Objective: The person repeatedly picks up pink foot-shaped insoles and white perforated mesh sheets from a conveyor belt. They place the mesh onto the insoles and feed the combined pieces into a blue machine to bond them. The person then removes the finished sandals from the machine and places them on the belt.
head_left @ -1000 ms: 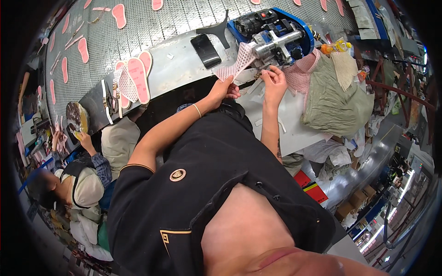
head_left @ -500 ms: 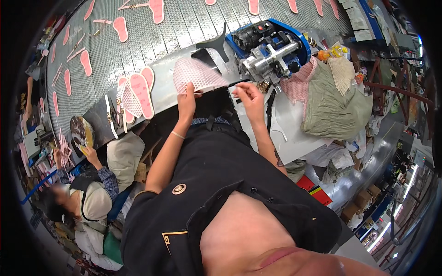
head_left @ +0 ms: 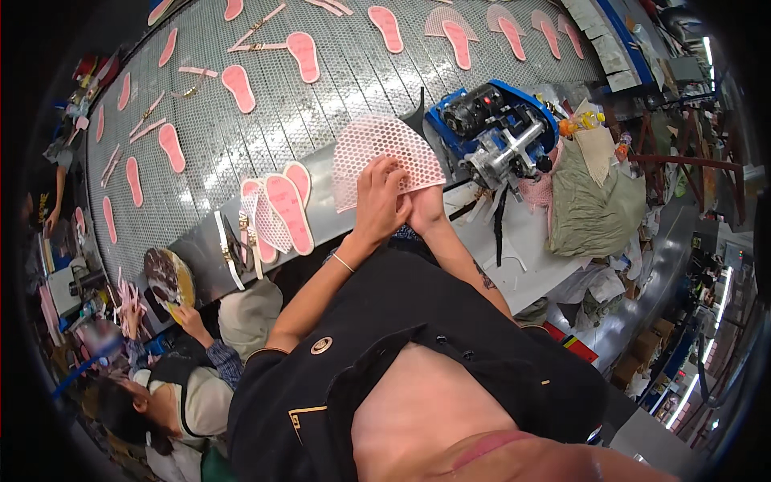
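Note:
A pale pink, dome-shaped mesh shoe upper is held up in front of me at the table edge. My left hand lies over its lower edge with bent fingers. Behind the same edge, to the right, is my right hand; the mesh covers its fingers in part, and it grips the piece too. Just right of the upper stands a blue and silver machine. Pink insoles, with a mesh piece among them, lie stacked at the left on the metal ledge.
A slatted conveyor carries several pink insoles, straps and mesh uppers. Green cloth covers part of the white table at right, near orange bottles. At left, a co-worker's hand is beside a round, stained pot.
The mesh upper has swung to face me more fully. My left hand has moved onto its front, and my right hand has come from beside it to behind its edge. The view has shifted.

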Motion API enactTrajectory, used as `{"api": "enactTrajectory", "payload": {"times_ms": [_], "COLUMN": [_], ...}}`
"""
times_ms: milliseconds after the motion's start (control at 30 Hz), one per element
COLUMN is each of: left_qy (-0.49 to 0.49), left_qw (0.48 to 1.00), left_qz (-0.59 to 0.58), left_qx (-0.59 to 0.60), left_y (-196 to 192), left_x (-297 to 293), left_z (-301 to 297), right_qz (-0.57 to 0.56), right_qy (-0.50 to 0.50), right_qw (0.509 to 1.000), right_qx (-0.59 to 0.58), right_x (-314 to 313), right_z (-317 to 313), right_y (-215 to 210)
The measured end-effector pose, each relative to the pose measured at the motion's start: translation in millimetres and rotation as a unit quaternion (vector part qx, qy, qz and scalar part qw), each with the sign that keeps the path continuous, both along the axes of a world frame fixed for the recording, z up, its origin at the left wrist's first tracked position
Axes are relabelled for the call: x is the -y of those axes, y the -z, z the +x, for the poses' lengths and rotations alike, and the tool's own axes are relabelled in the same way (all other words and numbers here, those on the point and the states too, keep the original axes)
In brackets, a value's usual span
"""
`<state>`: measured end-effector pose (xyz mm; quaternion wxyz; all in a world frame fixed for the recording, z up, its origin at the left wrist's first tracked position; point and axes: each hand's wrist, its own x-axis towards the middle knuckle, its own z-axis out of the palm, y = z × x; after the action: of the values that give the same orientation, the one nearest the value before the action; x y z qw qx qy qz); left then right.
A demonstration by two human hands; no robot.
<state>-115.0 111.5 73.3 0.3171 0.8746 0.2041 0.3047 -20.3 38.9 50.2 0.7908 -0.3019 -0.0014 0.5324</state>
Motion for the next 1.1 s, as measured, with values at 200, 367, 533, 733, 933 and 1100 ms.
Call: {"api": "enactTrajectory", "payload": {"times_ms": [200,367,533,733,933,1100], "left_qy": [-0.002,-0.096,-0.185,-0.227,-0.222,-0.223], "left_qw": [0.999,0.969,0.926,0.902,0.970,0.969], "left_qz": [-0.040,-0.223,-0.329,-0.364,-0.079,0.070], "left_qx": [-0.011,0.049,0.025,0.039,0.058,0.075], "left_y": [12.0,27.9,43.3,48.9,40.5,70.0], "left_x": [-47.3,-103.7,-161.4,-222.1,-313.7,-366.7], "left_z": [-3.7,-0.8,-10.4,11.4,129.6,247.9], "right_qz": [-0.053,-0.212,-0.312,-0.526,-0.502,-0.507], "right_qy": [-0.019,-0.120,-0.085,0.095,0.094,0.130], "right_qw": [0.998,0.948,0.846,0.506,0.342,0.536], "right_qx": [0.035,0.202,0.423,0.677,0.789,0.663], "right_x": [-34.1,-96.4,-229.6,-377.1,-371.6,-306.7], "right_z": [6.0,55.4,178.4,289.9,313.7,263.6], "right_y": [-1.6,32.1,128.1,183.6,226.6,155.6]}}
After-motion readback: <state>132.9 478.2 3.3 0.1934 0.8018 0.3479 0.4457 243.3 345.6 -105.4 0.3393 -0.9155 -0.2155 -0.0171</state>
